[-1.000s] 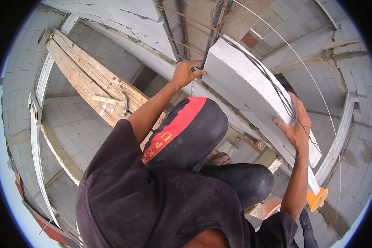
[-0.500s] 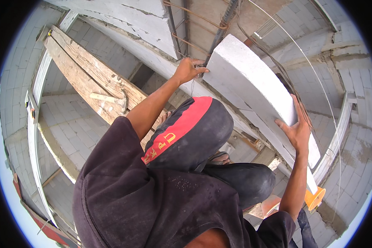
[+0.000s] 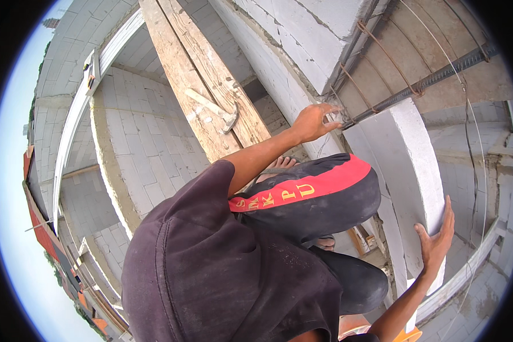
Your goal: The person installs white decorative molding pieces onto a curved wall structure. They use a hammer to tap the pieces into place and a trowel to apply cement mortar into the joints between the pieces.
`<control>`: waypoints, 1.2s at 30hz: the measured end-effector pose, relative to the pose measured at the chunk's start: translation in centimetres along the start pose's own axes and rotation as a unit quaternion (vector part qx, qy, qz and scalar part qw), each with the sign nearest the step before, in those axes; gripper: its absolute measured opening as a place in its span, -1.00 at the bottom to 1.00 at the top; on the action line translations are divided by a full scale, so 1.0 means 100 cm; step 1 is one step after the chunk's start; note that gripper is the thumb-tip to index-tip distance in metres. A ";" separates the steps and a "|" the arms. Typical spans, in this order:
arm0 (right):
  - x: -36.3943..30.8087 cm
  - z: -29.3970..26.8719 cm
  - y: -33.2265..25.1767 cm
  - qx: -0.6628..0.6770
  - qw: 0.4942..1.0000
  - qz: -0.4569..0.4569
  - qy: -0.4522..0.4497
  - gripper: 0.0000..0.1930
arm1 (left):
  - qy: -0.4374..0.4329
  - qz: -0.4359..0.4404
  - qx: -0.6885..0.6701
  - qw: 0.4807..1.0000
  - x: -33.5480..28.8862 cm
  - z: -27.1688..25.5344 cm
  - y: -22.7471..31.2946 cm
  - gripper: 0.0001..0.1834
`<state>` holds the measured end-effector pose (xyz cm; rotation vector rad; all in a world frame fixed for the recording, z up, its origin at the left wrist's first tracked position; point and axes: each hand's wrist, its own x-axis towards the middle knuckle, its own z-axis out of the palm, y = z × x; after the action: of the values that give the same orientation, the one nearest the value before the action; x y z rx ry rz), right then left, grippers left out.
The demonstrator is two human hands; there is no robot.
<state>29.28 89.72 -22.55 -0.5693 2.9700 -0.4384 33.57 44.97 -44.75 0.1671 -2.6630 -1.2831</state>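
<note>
A long white aerated concrete block (image 3: 413, 157) stands on the wall at the right, beside my bent knees. My right hand (image 3: 436, 242) grips its near end, with the thumb on the closer face and the fingers along the outer edge. At the far end, my left hand (image 3: 316, 122) is beside the corner where the block meets the steel bars (image 3: 404, 94). Its thumb and forefinger are apart in a curve, and I see nothing firmly held between them. The underside of the block is hidden.
A claw hammer (image 3: 214, 111) lies on worn wooden planks (image 3: 182, 62) ahead to the left. Another white block wall (image 3: 302, 40) rises beyond my left hand. A thin line (image 3: 476, 119) hangs at the right. Low block walls (image 3: 137, 119) and drops surround the perch.
The view has swung, so planks, block and hands appear farther right. My left thumb and forefinger look wider apart near the bars. My right hand stays on the block's near end.
</note>
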 end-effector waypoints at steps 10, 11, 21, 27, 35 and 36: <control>0.008 -0.018 0.015 0.021 1.000 0.017 0.009 0.21 | -0.137 -0.195 0.488 0.840 -0.147 -0.190 -0.204 -0.30; 0.009 -0.018 0.015 0.025 0.999 0.021 0.007 0.20 | -0.175 -0.193 0.500 0.826 -0.146 -0.192 -0.208 -0.36; -0.013 -0.005 0.018 -0.051 0.998 0.042 0.016 0.11 | -0.259 -0.036 0.445 0.857 -0.122 -0.224 -0.204 -0.63; -0.015 -0.009 0.018 -0.076 0.988 -0.012 0.135 -0.05 | -0.134 -0.042 0.332 0.933 -0.115 -0.235 -0.092 -0.60; -0.021 0.011 -0.073 0.180 0.977 -0.110 -0.032 -0.63 | -0.149 0.061 0.014 0.987 -0.035 -0.121 0.048 -0.54; -0.018 0.013 -0.081 0.206 0.963 -0.140 -0.104 -0.66 | -0.165 0.082 -0.021 0.983 -0.023 -0.105 0.059 -0.53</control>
<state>33.93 82.85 -21.36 -0.9173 2.4990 -0.9274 37.84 41.07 -33.97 -0.2911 -2.8393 -1.4174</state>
